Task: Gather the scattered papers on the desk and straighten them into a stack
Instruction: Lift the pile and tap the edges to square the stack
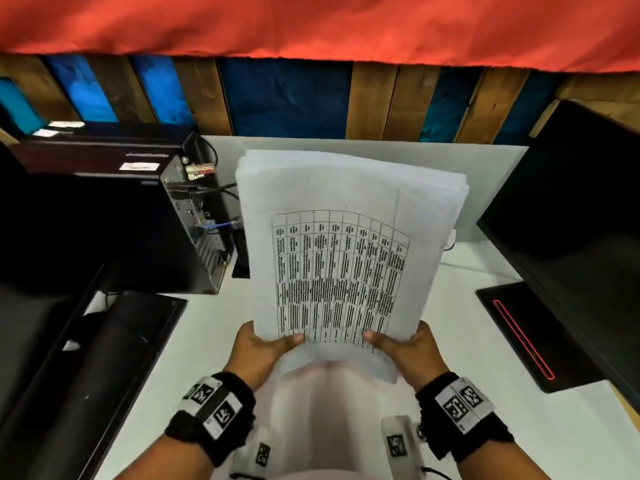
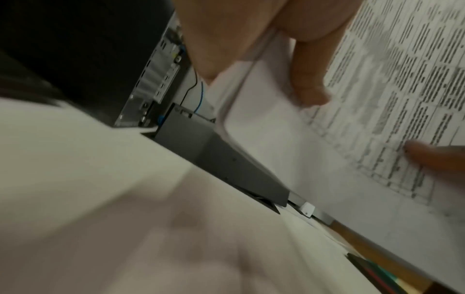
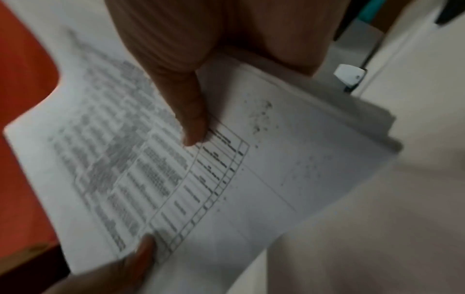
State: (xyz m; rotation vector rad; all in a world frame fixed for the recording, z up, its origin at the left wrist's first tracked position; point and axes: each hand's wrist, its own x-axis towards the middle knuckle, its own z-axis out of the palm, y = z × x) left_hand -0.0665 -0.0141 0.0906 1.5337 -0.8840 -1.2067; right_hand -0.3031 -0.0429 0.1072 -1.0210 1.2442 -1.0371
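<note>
Papers (image 1: 349, 244): one gathered stack, held up off the desk in the middle of the head view, long side running from the hands toward the top of the frame; the top sheet carries a printed table.
Stack edges: the far edges near the upper middle of the frame are fanned and not flush; the near end sags and is blurred between the two wrists.
Left hand (image 1: 261, 351): grips the stack's near left corner, thumb on the top sheet, fingers curled under it; in the left wrist view the thumb (image 2: 309, 79) lies on the top sheet at upper middle.
Right hand (image 1: 403, 351): grips the near right corner the same way, thumb on top, fingers below; in the right wrist view the thumb (image 3: 186, 103) presses the printed table near frame centre.
Stack against the grip: both hands hold only the near short edge, so nearly the whole stack reaches beyond the fingers, toward the top of the head view.
Other thumb: the left hand's thumb tip shows at the lower left of the right wrist view; the right one's shows at the right edge of the left wrist view.
Desk (image 1: 207, 341): white, under the stack and apart from it.
Computer case (image 1: 194, 216): black, left of the stack, cables at its back.
Monitor (image 1: 571, 216): dark, at the right edge.
Wrist bands: black, with printed markers, at the bottom of the head view.
</note>
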